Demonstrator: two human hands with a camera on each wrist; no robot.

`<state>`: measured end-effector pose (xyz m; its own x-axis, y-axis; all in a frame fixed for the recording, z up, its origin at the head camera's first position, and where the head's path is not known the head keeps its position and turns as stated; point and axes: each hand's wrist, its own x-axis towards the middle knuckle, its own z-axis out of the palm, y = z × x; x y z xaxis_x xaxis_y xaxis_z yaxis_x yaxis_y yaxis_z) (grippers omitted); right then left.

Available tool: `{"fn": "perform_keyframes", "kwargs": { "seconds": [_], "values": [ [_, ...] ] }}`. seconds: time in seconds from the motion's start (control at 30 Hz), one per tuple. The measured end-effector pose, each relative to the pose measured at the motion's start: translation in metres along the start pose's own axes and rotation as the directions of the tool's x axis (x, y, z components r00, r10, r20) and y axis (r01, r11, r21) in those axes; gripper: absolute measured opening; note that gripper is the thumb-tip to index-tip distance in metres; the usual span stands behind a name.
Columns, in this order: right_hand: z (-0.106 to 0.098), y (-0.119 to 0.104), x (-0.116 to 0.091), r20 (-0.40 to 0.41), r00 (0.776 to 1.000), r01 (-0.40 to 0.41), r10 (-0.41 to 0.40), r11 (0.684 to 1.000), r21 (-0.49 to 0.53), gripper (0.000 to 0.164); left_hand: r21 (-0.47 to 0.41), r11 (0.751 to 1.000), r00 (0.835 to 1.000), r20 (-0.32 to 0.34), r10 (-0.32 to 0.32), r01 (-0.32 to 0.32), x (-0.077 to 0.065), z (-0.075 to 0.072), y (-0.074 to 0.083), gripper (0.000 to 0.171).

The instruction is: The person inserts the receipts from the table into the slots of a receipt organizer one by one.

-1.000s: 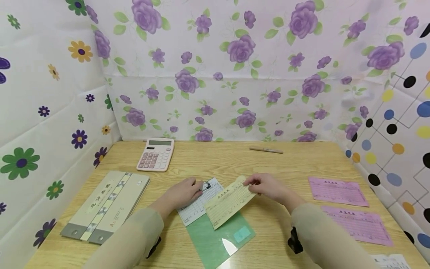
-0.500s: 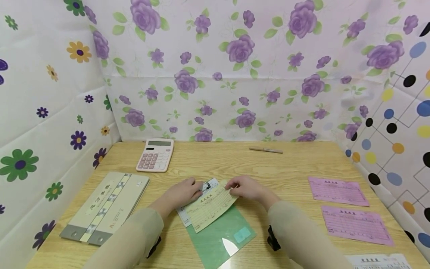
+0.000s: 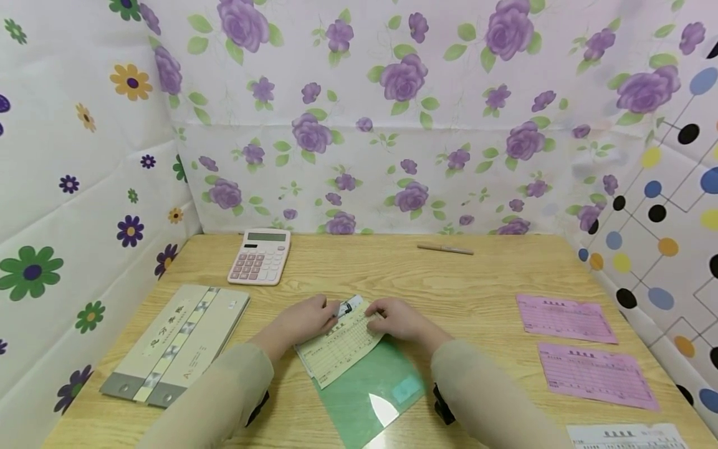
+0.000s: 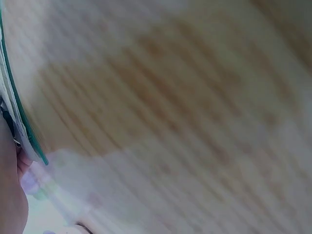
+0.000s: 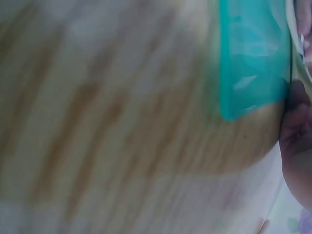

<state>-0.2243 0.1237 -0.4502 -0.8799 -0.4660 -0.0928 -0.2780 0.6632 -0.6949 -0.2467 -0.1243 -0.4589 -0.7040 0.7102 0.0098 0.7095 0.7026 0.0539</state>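
Note:
In the head view, a green translucent clip folder (image 3: 367, 399) lies slanted in front of me, a white form (image 3: 305, 360) on its upper part. My left hand (image 3: 303, 321) grips the folder's top left, thumb at the black-and-silver clip (image 3: 346, 308); its fingertips (image 4: 23, 163) show at the green edge in the left wrist view. A yellow printed form (image 3: 339, 349) lies over the white one, covering most of it. My right hand (image 3: 399, 318) pinches the yellow form's upper right corner. In the right wrist view, the right hand (image 5: 296, 141) is partly cut off by the frame.
At left lies a beige ledger (image 3: 179, 343), with a pink calculator (image 3: 260, 257) behind it. A brown pen (image 3: 445, 249) lies near the table's back edge. Two pink forms (image 3: 566, 319) and a white form (image 3: 625, 436) are at right. Patterned cloth walls (image 3: 359, 156) enclose the table.
My right hand has moved left with the yellow form, which now lies squarer over the white form by the clip. My left hand has stayed at the clip.

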Motion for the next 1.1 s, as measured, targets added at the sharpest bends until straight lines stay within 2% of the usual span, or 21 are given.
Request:
{"fn": "perform_keyframes", "kwargs": {
  "seconds": [0.13,0.27,0.43,0.57,0.77,0.9,1.1],
  "values": [
    [0.007,-0.005,0.002,-0.018,1.000,0.014,-0.016,0.992,-0.123,0.035,0.026,0.999,0.999,-0.006,0.033,-0.033,0.000,-0.003,0.001,0.030],
    [0.013,-0.010,0.002,-0.041,0.999,-0.019,0.012,0.981,-0.191,0.040,0.070,0.996,0.999,-0.010,0.051,-0.050,0.001,-0.004,0.002,0.028],
    [0.017,-0.014,0.002,-0.051,0.997,-0.070,0.061,0.978,-0.199,0.041,0.086,0.996,0.999,0.018,0.027,-0.028,0.000,-0.006,0.003,0.033],
    [0.019,-0.016,0.005,-0.057,0.997,-0.068,0.057,0.972,-0.226,0.042,0.074,0.997,1.000,0.027,0.013,-0.015,0.000,-0.006,0.003,0.028],
    [0.022,-0.021,0.008,-0.089,0.994,-0.084,0.062,0.958,-0.274,0.043,0.076,0.997,0.999,-0.014,0.031,-0.030,-0.001,-0.004,0.004,0.023],
    [0.022,-0.024,0.009,-0.105,0.991,-0.115,0.088,0.952,-0.285,0.044,0.086,0.996,1.000,-0.014,0.027,-0.026,-0.001,-0.005,0.006,0.024],
    [0.023,-0.026,0.011,-0.118,0.984,-0.165,0.134,0.936,-0.311,0.047,0.131,0.989,0.994,-0.068,0.080,-0.070,0.000,-0.001,0.005,0.023]
  ]
}}
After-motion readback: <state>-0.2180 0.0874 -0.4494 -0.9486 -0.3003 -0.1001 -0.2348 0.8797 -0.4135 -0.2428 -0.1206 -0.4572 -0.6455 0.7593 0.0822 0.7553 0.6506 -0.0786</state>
